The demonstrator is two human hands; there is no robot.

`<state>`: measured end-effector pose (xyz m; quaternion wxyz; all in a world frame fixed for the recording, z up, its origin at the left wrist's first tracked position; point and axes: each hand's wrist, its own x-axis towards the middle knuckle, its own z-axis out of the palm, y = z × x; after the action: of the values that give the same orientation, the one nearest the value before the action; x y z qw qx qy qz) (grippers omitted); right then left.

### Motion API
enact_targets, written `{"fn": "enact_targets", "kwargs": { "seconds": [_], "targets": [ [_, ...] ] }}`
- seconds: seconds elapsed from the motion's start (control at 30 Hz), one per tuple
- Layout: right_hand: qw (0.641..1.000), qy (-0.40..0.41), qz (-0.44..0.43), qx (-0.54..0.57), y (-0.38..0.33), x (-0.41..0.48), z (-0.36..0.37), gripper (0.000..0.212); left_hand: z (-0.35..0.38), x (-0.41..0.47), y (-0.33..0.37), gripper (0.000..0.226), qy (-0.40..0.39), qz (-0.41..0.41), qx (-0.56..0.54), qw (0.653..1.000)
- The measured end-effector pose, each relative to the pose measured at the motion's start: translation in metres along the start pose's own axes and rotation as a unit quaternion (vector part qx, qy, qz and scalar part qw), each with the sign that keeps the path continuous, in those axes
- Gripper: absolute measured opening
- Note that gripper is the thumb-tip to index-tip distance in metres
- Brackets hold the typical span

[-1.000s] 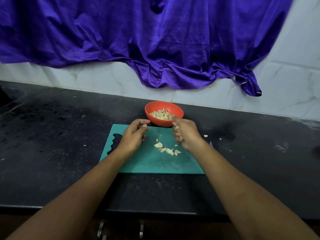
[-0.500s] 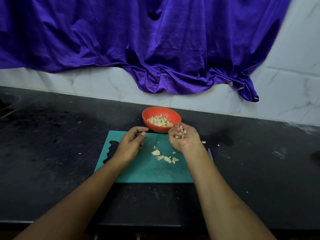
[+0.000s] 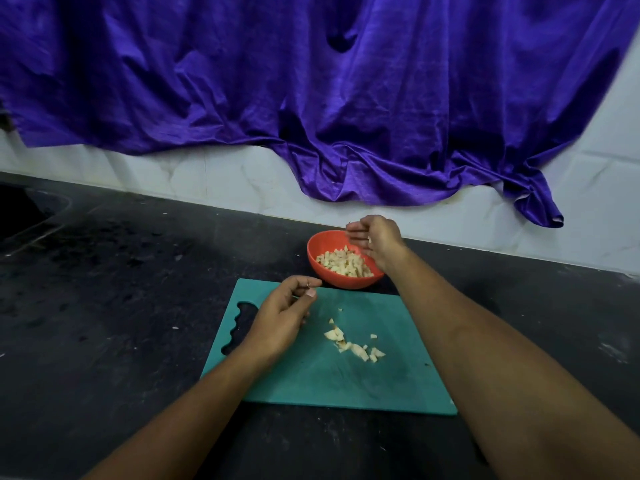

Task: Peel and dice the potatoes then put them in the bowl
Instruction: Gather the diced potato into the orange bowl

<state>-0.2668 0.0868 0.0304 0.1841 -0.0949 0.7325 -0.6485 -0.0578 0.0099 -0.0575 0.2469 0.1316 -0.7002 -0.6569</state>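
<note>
An orange bowl [image 3: 320, 268] part-filled with diced potato [image 3: 344, 263] stands just beyond the far edge of a teal cutting board [image 3: 311, 372]. My right hand [image 3: 375, 239] hovers over the bowl's right rim, tipped on its side with the fingers cupped; a pale potato piece shows in the palm. A small heap of diced potato [image 3: 353, 344] lies near the middle of the board. Left of that heap, my left hand [image 3: 282, 318] rests on the board with its fingers loosely curled and nothing in them.
The board lies on a dark stone counter [image 3: 121, 306] with a few crumbs scattered on it. A white tiled wall and a hanging purple cloth [image 3: 311, 98] rise right behind the bowl. A dark recess [image 3: 20, 209] sits at the far left.
My right hand has lifted from the board with a handful of diced potato and moved up and forward over the bowl. The left hand has stayed in place on the board.
</note>
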Motion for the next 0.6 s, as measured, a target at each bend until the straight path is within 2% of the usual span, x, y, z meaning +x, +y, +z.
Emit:
{"fn": "enact_targets", "kwargs": {
  "seconds": [0.13, 0.23, 0.3, 0.37, 0.47, 0.53, 0.6],
  "targets": [
    [0.998, -0.003, -0.063, -0.026, -0.001, 0.005, -0.006, 0.019, -0.001, 0.001, 0.000, 0.019, -0.005, -0.001, 0.005, 1.000],
    [0.988, -0.030, -0.080, -0.129, -0.006, -0.003, -0.012, 0.010, 0.000, 0.000, 0.001, 0.019, -0.005, -0.001, 0.007, 1.000],
    [0.993, -0.024, -0.085, -0.080, -0.010, -0.012, -0.021, 0.014, 0.001, -0.002, 0.002, 0.018, -0.007, -0.002, 0.010, 1.000],
    [0.997, -0.037, -0.067, -0.023, -0.013, -0.028, -0.033, 0.017, 0.002, -0.003, 0.003, 0.017, -0.014, -0.002, 0.016, 1.000],
    [0.995, -0.094, -0.028, -0.030, -0.008, -0.060, -0.054, 0.018, 0.002, -0.002, 0.002, 0.016, -0.032, 0.002, 0.056, 0.998],
    [0.987, -0.136, -0.008, -0.090, 0.002, -0.084, -0.067, 0.017, 0.002, -0.001, 0.000, 0.017, -0.048, 0.001, 0.097, 0.994],
    [0.963, -0.184, 0.020, -0.195, 0.015, -0.106, -0.082, 0.019, 0.004, 0.001, 0.003, 0.025, -0.073, -0.011, 0.157, 0.985]
  ]
}}
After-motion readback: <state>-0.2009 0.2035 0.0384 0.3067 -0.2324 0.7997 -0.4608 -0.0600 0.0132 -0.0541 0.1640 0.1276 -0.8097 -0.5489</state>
